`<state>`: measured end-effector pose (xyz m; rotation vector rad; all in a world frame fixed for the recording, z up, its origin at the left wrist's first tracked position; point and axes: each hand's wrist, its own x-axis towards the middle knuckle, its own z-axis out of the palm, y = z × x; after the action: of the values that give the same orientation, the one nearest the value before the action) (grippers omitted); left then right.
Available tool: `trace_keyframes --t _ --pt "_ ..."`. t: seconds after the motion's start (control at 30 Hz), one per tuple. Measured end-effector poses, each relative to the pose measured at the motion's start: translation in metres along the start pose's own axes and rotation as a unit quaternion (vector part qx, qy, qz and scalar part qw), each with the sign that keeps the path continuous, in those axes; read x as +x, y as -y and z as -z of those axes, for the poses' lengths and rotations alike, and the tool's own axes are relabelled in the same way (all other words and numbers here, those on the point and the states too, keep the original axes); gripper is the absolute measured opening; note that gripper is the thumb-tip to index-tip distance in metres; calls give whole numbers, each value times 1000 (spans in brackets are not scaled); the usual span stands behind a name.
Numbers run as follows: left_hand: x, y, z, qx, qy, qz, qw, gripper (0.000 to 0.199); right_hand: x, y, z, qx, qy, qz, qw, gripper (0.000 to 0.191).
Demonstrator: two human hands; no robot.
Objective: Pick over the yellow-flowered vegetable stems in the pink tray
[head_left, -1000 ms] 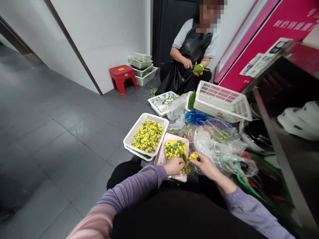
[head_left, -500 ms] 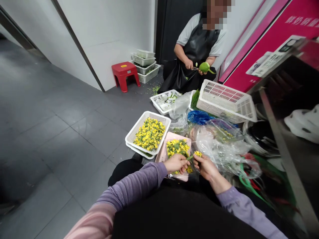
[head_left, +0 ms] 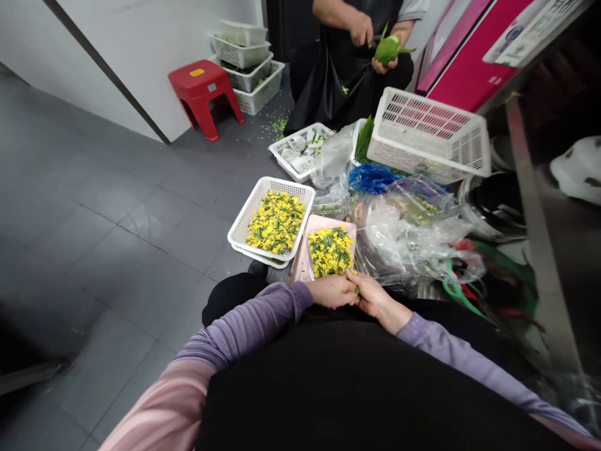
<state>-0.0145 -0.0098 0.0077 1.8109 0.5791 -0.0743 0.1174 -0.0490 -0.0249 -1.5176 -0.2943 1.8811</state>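
Observation:
My left hand (head_left: pixel 332 292) is closed, its fingers curled round a green flower stem (head_left: pixel 357 291) that mostly hides in the grip. My right hand (head_left: pixel 374 294) meets it from the right, thumb and fingers pinched on the same yellow-flowered sprig, with a bit of yellow showing by the thumb. Just beyond the hands, a clear tub of yellow flowers and cut green stems (head_left: pixel 330 250) rests on a pink tray (head_left: pixel 303 266). To its left, a white basket (head_left: pixel 237 235) holds more cut yellow flowers (head_left: pixel 277 222) and sits on another white basket.
Crumpled clear plastic bags (head_left: pixel 399 232) and a blue bag (head_left: pixel 373 178) lie right of the tub. Behind stand a large white crate (head_left: pixel 427 160) and a shallow basket (head_left: pixel 286 153). A co-worker (head_left: pixel 347 69) holds a green vegetable (head_left: pixel 387 50). A red stool (head_left: pixel 204 81) stands by stacked baskets (head_left: pixel 256 94).
My hands have come together and drawn nearer to my lap, off the tub's front. The view has tilted down, and the co-worker has turned the green vegetable.

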Motion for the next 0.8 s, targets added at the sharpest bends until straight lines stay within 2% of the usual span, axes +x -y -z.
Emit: trace_keyframes --t 0.1,0.17,0.2,0.27,0.33,0.37,0.43,0.5,0.53,0.57,0.6,0.63,0.67,0.7,0.73,0.8 --pt "1 4 -2 -12 12 -4 1000 21 6 -4 0 18 -19 -11 1000 21" --pt "4 9 0 -35 3 21 999 24 15 2 8 26 -45 11 999 23" --pt "6 12 2 -27 -30 47 998 26 20 9 14 19 -66 34 997 23" --pt "10 20 9 32 -131 116 984 33 32 26 31 -39 -123 105 986 21" --pt "13 27 16 100 -198 171 960 41 42 42 47 -179 -182 196 947 18" --pt "14 29 18 126 -199 183 954 43 46 48 53 -275 -201 240 909 16" --pt "14 31 18 161 -156 183 957 40 52 51 59 -479 -192 307 800 13" --pt "14 30 15 188 -99 174 961 34 57 45 56 -642 -136 341 673 21" --pt "14 29 13 196 -80 172 962 31 60 40 52 -696 -105 347 619 26" --pt "13 29 11 199 -71 171 962 30 62 34 47 -732 -78 348 580 30" --pt "13 29 10 197 -73 170 963 29 65 30 42 -752 -60 347 557 32" --pt "13 30 10 190 -87 169 963 29 68 27 39 -757 -51 348 551 31" --pt "12 31 11 178 -111 168 963 30 70 27 37 -747 -52 353 561 28" --pt "12 32 12 164 -139 168 962 31 71 28 36 -720 -58 366 587 25" --pt "12 33 14 147 -170 168 960 31 70 31 37 -676 -69 379 628 21" --pt "12 34 17 105 -234 169 951 30 64 40 41 -550 -90 379 739 20"
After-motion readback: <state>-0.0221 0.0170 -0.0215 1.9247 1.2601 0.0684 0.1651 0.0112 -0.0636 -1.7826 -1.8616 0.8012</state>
